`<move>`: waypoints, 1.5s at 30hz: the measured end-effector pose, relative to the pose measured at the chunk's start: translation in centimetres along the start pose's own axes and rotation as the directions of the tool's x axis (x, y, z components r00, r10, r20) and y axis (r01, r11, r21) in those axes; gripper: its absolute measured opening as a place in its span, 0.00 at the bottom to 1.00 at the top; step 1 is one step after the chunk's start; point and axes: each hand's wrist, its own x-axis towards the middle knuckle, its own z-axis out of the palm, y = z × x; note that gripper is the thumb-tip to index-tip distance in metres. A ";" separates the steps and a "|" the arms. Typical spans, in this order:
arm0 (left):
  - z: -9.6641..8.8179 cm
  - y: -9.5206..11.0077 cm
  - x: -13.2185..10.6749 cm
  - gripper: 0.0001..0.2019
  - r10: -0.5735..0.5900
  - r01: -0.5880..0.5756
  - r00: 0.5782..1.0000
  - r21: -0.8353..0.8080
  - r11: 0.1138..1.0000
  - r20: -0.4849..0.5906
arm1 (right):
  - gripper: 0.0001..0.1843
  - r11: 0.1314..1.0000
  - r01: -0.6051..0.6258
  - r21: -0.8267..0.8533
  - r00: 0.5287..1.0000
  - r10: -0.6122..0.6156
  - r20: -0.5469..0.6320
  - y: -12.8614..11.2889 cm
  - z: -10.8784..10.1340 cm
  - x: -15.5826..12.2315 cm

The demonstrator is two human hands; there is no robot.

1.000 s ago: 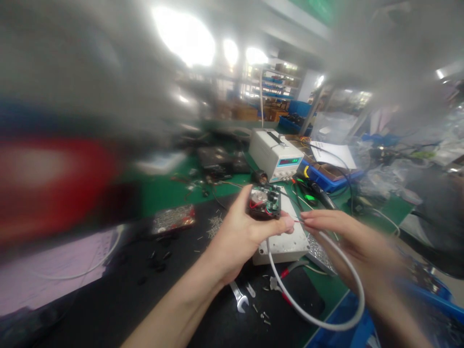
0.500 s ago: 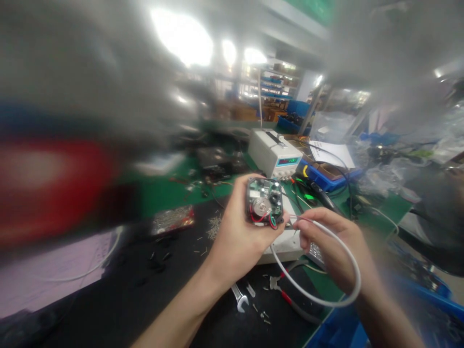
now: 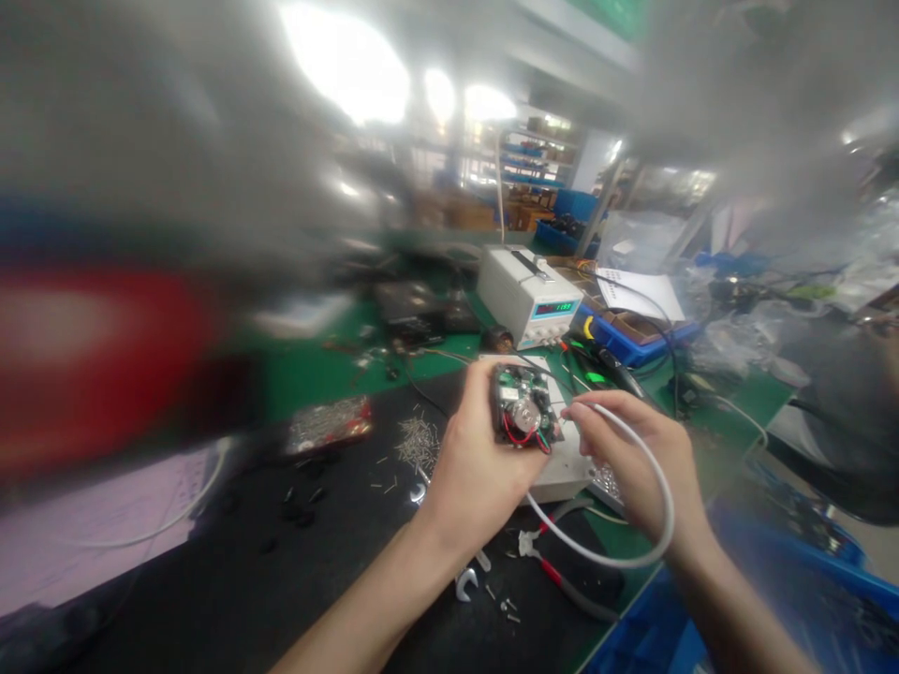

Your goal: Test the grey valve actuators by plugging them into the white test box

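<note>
My left hand (image 3: 478,468) is closed around a small black module (image 3: 523,412) with a green circuit board, a round metal part and red wires on its face. My right hand (image 3: 636,459) pinches the end of a white cable (image 3: 650,534) right beside the module's lower right corner. The cable loops down under my right wrist and back toward the module. Both hands are above a flat white box (image 3: 566,468) on the bench.
A white power supply (image 3: 530,300) with a lit display stands behind the hands. Pliers with red handles (image 3: 554,571), a wrench (image 3: 464,585) and loose screws (image 3: 414,440) lie on the black mat. A blue bin (image 3: 636,342) sits at the right; another is at the lower right edge.
Both hands have come lower and closer together. The module has been turned so its face shows more, and my right hand has curled from stretched fingers into a pinch on the cable end.
</note>
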 end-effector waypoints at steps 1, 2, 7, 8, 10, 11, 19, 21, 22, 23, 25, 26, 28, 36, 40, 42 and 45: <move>-0.3 -0.1 0.2 0.30 -0.021 0.020 0.999 0.027 0.999 0.026 | 0.16 0.996 0.045 -0.075 0.999 -0.046 -0.020 0.3 -0.1 0.3; -0.6 -0.2 0.4 0.29 -0.043 0.038 0.996 0.066 0.997 0.073 | 0.15 0.989 0.078 -0.123 0.996 -0.083 -0.033 0.7 -0.2 0.7; -1.5 0.1 0.4 0.26 0.024 -0.206 0.888 0.349 0.914 0.460 | 0.15 0.992 0.089 -0.090 0.996 -0.091 -0.020 2.8 0.3 2.5; -1.4 0.1 0.3 0.27 0.068 -0.288 0.860 0.371 0.883 0.505 | 0.16 0.993 0.086 -0.077 0.996 -0.087 -0.010 3.1 0.4 2.6; -1.0 0.0 -0.1 0.28 0.122 -0.387 0.827 0.398 0.832 0.549 | 0.16 0.994 0.086 -0.063 0.996 -0.086 0.008 3.5 0.7 2.8; -0.8 -0.1 -0.3 0.27 0.124 -0.406 0.819 0.414 0.815 0.560 | 0.16 0.995 0.086 -0.059 0.996 -0.086 0.014 3.7 0.9 2.8; -0.3 -0.6 -0.8 0.29 0.061 -0.424 0.816 0.524 0.739 0.574 | 0.17 0.994 0.090 -0.066 0.996 -0.090 0.014 4.2 1.1 2.8; -0.3 -0.6 -0.8 0.29 0.051 -0.419 0.820 0.536 0.733 0.571 | 0.17 0.992 0.093 -0.082 0.996 -0.091 0.017 4.5 1.1 2.8; -0.3 -0.6 -0.8 0.29 0.049 -0.419 0.820 0.540 0.729 0.570 | 0.17 0.991 0.094 -0.092 0.996 -0.093 0.018 4.6 1.1 2.7; -0.3 -0.5 -0.8 0.28 0.050 -0.421 0.820 0.543 0.726 0.570 | 0.17 0.990 0.096 -0.103 0.995 -0.095 0.018 4.8 1.1 2.7; -0.4 -0.4 -0.7 0.26 0.056 -0.427 0.820 0.544 0.722 0.570 | 0.17 0.988 0.098 -0.119 0.995 -0.097 0.017 5.0 1.1 2.6; -0.4 -0.3 -0.8 0.25 0.060 -0.431 0.819 0.542 0.721 0.571 | 0.17 0.988 0.096 -0.122 0.995 -0.095 0.017 5.1 1.1 2.5; -0.5 -0.1 -0.9 0.25 0.058 -0.437 0.814 0.542 0.718 0.579 | 0.18 0.989 0.088 -0.116 0.996 -0.086 0.021 5.2 1.2 2.5; -0.8 0.8 -1.8 0.27 0.018 -0.457 0.816 0.627 0.631 0.577 | 0.17 0.998 0.045 -0.049 0.998 -0.042 0.053 3.8 1.4 2.7; -0.7 0.9 -1.6 0.26 0.008 -0.451 0.819 0.635 0.627 0.574 | 0.17 1.000 0.006 -0.007 0.995 -0.006 0.103 3.4 1.3 3.0; -0.7 0.8 -1.5 0.26 0.006 -0.452 0.816 0.632 0.629 0.578 | 0.17 1.000 0.015 0.005 0.991 -0.016 0.135 3.7 1.2 3.2; -0.8 0.8 -1.5 0.25 0.004 -0.458 0.812 0.633 0.625 0.584 | 0.16 0.994 0.101 -0.028 0.983 -0.095 0.158 4.4 1.1 3.5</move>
